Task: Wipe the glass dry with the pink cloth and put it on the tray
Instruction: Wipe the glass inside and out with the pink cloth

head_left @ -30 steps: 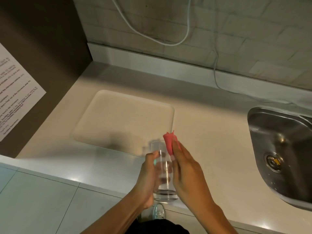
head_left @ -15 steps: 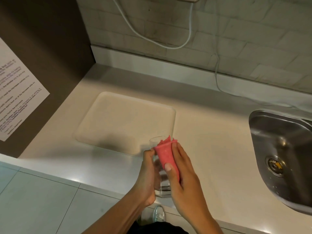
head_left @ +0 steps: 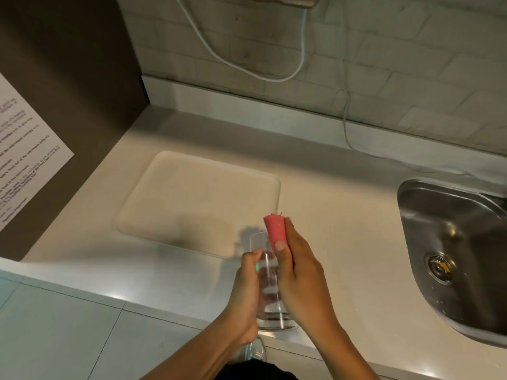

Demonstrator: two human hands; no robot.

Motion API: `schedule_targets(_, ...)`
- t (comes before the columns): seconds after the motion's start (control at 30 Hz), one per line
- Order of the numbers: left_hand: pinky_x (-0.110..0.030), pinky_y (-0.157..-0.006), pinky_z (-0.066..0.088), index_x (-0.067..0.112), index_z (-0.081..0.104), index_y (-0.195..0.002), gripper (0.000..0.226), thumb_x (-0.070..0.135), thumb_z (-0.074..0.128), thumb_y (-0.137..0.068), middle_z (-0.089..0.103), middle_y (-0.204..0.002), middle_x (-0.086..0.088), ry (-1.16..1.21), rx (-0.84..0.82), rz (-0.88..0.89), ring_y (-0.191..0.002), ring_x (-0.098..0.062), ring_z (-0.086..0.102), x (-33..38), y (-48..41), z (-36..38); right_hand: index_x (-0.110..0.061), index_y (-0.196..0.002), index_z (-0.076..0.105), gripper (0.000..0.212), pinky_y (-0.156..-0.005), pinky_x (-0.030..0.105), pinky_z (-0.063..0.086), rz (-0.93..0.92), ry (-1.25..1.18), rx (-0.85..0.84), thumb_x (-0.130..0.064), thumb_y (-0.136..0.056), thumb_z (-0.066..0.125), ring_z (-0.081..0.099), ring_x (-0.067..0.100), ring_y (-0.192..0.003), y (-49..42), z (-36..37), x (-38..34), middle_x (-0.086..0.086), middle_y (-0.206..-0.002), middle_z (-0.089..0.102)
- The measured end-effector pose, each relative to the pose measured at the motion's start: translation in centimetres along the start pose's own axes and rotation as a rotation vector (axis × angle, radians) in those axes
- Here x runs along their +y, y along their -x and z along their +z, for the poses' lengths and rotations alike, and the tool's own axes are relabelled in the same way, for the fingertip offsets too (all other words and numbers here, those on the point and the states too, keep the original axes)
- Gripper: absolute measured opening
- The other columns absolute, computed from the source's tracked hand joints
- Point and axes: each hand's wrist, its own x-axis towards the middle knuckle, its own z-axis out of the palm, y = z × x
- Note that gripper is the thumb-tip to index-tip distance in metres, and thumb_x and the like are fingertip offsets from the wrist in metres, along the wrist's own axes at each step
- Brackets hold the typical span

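My left hand (head_left: 245, 294) fingers wrapped round glass (head_left: 267, 286), thumb on its side. My right hand (head_left: 297, 278) fingers closed on pink cloth (head_left: 275, 229), pressing it on glass wall near rim. Glass held tilted above front edge of counter (head_left: 343, 215), off surface; inside probably damp, blur hides it. Tray (head_left: 192, 193) lies left of centre, near its front right corner my hands. Sink (head_left: 452, 242) at right edge.

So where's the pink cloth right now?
In the head view it's low and centre-right: the cloth is pinched in the right hand against the glass, just off the tray's near right corner.
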Motion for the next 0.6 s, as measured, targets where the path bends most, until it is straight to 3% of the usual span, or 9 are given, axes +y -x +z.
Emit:
schedule_targets(0.07, -0.049, -0.086, 0.062, 0.023, 0.077, -0.123, 0.069, 0.071, 0.043, -0.087, 0.076, -0.121, -0.027, 0.007, 0.008, -0.008, -0.109, -0.039, 0.075, 0.4, -0.2, 0.0, -0.046, -0.155, 0.017, 0.051, -0.097, -0.004, 0.023, -0.034, 0.118, -0.002, -0.044, -0.105, 0.027, 0.033, -0.018, -0.132, 0.0, 0.4, -0.1, -0.021, -0.159, 0.028)
schedule_targets(0.13, -0.041, -0.073, 0.063, 0.027, 0.079, -0.120, 0.070, 0.074, 0.038, -0.091, 0.081, -0.110, -0.019, 0.014, 0.004, -0.005, -0.099, -0.030, 0.079, 0.7, -0.9, -0.7, -0.048, -0.156, 0.009, 0.054, -0.094, -0.010, 0.015, -0.050, 0.180, -0.039, -0.051, -0.103, 0.023, 0.016, -0.031, -0.128, 1.3, 1.1, 0.5, -0.024, -0.162, 0.018)
schedule_targets(0.17, -0.038, -0.069, 0.063, 0.028, 0.080, -0.118, 0.068, 0.074, 0.036, -0.094, 0.083, -0.102, -0.014, 0.028, -0.003, 0.004, -0.092, -0.026, 0.080, 0.7, -1.2, -1.0, -0.050, -0.155, 0.008, 0.053, -0.094, -0.011, 0.016, -0.046, 0.175, -0.059, -0.051, -0.104, 0.023, 0.017, -0.032, -0.126, 2.0, 1.2, 0.8, -0.025, -0.162, 0.020)
schedule_targets(0.23, -0.034, -0.061, 0.061, 0.026, 0.081, -0.111, 0.066, 0.071, 0.035, -0.097, 0.083, -0.088, -0.006, 0.026, -0.003, 0.013, -0.076, -0.020, 0.080, 0.5, -1.3, -1.2, -0.060, -0.149, 0.012, 0.048, -0.091, -0.007, 0.029, -0.049, 0.119, -0.070, -0.046, -0.106, 0.028, 0.036, -0.029, -0.120, 1.8, 0.9, 1.0, -0.028, -0.150, 0.039)
schedule_targets(0.3, -0.035, -0.061, 0.062, 0.024, 0.081, -0.111, 0.067, 0.074, 0.043, -0.089, 0.083, -0.097, -0.013, 0.021, 0.009, 0.010, -0.078, -0.023, 0.080, 0.4, -0.9, -0.8, -0.072, -0.137, 0.016, 0.044, -0.082, 0.001, 0.044, -0.023, 0.047, -0.029, -0.043, -0.107, 0.030, 0.058, -0.016, -0.105, 0.1, 0.3, 0.4, -0.028, -0.134, 0.055)
schedule_targets(0.37, -0.045, -0.074, 0.065, 0.025, 0.079, -0.117, 0.074, 0.078, 0.046, -0.079, 0.081, -0.114, -0.021, 0.025, 0.016, 0.012, -0.097, -0.031, 0.079, 1.0, -0.9, -0.4, -0.070, -0.139, 0.016, 0.044, -0.094, 0.008, 0.045, -0.045, 0.062, 0.008, -0.044, -0.106, 0.029, 0.056, -0.008, -0.116, -0.8, 0.1, -0.5, -0.024, -0.143, 0.049)
schedule_targets(0.47, -0.058, -0.099, 0.058, 0.021, 0.079, -0.122, 0.080, 0.079, 0.042, -0.081, 0.080, -0.119, -0.022, 0.008, 0.047, 0.011, -0.114, -0.038, 0.075, 2.5, -1.3, -0.6, -0.048, -0.156, 0.007, 0.054, -0.112, 0.020, 0.033, -0.134, 0.219, -0.050, -0.052, -0.104, 0.021, 0.036, -0.004, -0.137, 1.0, 0.9, -0.6, -0.021, -0.164, 0.018)
schedule_targets(0.53, -0.046, -0.090, 0.060, 0.021, 0.079, -0.119, 0.074, 0.075, 0.041, -0.085, 0.084, -0.108, -0.014, 0.003, 0.058, 0.029, -0.100, -0.029, 0.079, 2.6, -1.5, -0.8, -0.046, -0.156, 0.009, 0.053, -0.109, 0.017, 0.036, -0.115, 0.198, -0.102, -0.050, -0.105, 0.023, 0.040, -0.004, -0.135, 1.7, 0.8, 0.0, -0.019, -0.163, 0.023)
schedule_targets(0.6, -0.038, -0.073, 0.063, 0.022, 0.078, -0.115, 0.067, 0.071, 0.042, -0.089, 0.083, -0.099, -0.011, 0.005, 0.057, 0.025, -0.086, -0.023, 0.079, 2.0, -1.1, -0.4, -0.045, -0.155, 0.019, 0.049, -0.095, 0.007, 0.042, -0.042, 0.115, -0.108, -0.042, -0.107, 0.028, 0.057, -0.001, -0.119, 0.3, 0.4, 0.4, -0.014, -0.148, 0.049)
